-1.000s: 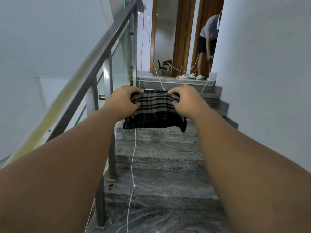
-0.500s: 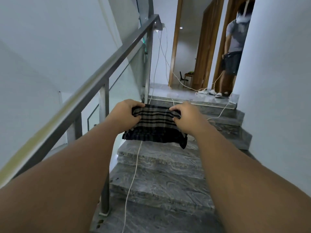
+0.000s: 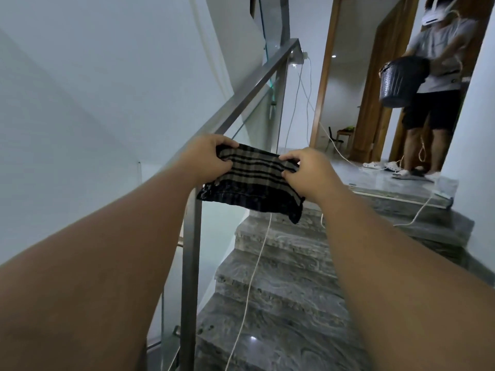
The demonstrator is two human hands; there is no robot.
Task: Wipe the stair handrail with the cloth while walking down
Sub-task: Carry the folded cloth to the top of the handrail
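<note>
We're gripping the striped cloth [image 3: 254, 183] at both ends: left hand [image 3: 207, 156] curling its fingers round the left end, right hand [image 3: 302, 170] pinching the right end. Cloth's long axis is running left to right between the hands, dipping slightly rightward, lower edge hanging below the fingers. Left end is sitting at the metal handrail [image 3: 254, 87]; contact unclear. White cable [image 3: 255, 266] is trailing down the grey stairs [image 3: 289, 303]. Farthest, a person [image 3: 439, 46] is holding a dark basket [image 3: 399, 84].

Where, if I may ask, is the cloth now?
Centre of the head view: the cloth is held between the left hand and right hand, beside the handrail.
</note>
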